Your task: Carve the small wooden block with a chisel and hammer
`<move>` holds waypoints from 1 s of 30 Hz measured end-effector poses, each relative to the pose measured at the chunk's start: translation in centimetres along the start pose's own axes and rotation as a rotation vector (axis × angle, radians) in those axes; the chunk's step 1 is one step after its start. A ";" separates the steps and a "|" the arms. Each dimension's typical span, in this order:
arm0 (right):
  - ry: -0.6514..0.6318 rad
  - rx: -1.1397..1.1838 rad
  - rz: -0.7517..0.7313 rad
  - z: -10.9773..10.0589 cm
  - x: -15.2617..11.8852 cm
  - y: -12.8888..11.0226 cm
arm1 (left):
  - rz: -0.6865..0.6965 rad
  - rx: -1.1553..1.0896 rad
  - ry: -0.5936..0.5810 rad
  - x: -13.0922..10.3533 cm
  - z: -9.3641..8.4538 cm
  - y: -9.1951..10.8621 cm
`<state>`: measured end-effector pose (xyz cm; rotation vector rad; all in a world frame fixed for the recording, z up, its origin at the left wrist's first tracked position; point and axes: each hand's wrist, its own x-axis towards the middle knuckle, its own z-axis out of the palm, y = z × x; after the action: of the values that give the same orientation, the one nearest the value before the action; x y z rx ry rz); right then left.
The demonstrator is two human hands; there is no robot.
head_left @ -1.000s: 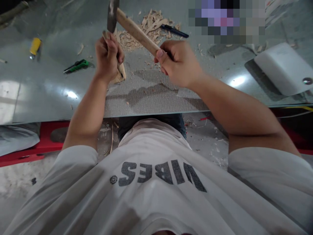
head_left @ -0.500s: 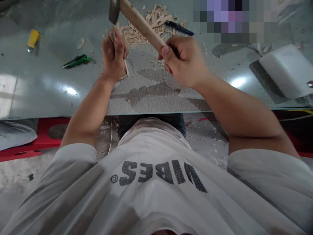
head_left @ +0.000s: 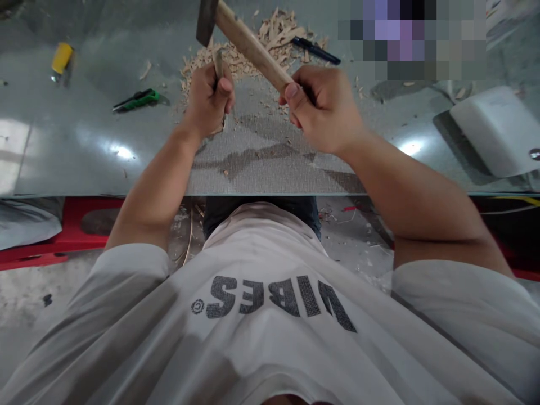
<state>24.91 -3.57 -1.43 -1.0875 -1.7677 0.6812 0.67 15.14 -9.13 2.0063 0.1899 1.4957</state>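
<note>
My right hand [head_left: 327, 109] is closed round the lower end of the wooden handle of a hammer [head_left: 253, 48], whose dark metal head is at the top edge, up and left. My left hand [head_left: 210, 98] is wrapped round a short wooden piece [head_left: 219, 63] that sticks up above the fist. The hammer head is just above this piece, apart from it. Below the left fist a bit of wood shows against the grey mat [head_left: 261, 169]; most of it is hidden by the hand. Wood shavings [head_left: 278, 34] lie heaped beyond both hands.
A green cutter [head_left: 141, 100] and a yellow-handled tool [head_left: 61, 59] lie on the left of the table [head_left: 84, 174]. A dark blue pen-like tool [head_left: 316, 50] touches the shavings. At the right is a white block-shaped object [head_left: 493, 129]. A pixelated patch covers the top right.
My left hand has shifted slightly right, and the piece in it now stands more upright. The hammer and my right hand sit slightly further right, as the whole view has moved a little.
</note>
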 end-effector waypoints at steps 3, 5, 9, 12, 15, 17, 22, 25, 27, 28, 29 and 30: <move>-0.008 -0.015 -0.017 0.0 0.0 0.1 | 0.012 -0.018 0.053 0.0 0.1 -0.5; -0.021 -0.033 -0.026 -0.1 0.0 0.1 | -0.034 -0.037 0.059 -0.1 0.0 -0.5; -0.037 -0.073 -0.045 -0.2 -0.1 -0.1 | -0.163 -0.121 0.016 -0.2 -0.7 0.6; -0.031 -0.077 -0.057 -0.2 -0.1 0.0 | -0.251 -0.141 -0.085 -0.1 -1.3 2.4; -0.014 -0.061 -0.065 -0.1 -0.1 0.1 | -0.209 -0.045 -0.127 0.1 -1.4 3.7; -0.005 -0.048 -0.061 0.0 0.0 0.2 | -0.165 0.008 -0.103 0.3 -1.2 3.9; 0.004 -0.045 -0.058 0.0 0.1 0.5 | -0.083 0.026 -0.062 0.4 -0.6 2.5; 0.013 -0.058 -0.063 0.1 0.0 0.6 | -0.002 -0.019 -0.031 0.5 -0.6 1.6; 0.020 -0.065 -0.068 0.1 0.0 0.8 | 0.046 -0.006 -0.011 0.5 -0.7 1.3; 0.020 -0.068 -0.071 0.1 0.0 0.8 | 0.063 0.014 -0.010 0.5 -0.8 1.2; 0.018 -0.071 -0.072 0.1 -0.1 0.9 | 0.071 0.038 -0.019 0.5 -0.9 1.1; 0.019 -0.075 -0.073 0.0 0.0 0.9 | 0.063 0.063 -0.031 0.4 -1.1 0.9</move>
<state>25.24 -3.18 -2.23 -1.0708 -1.8199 0.5627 -0.36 15.01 -8.11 2.1019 0.1641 1.5142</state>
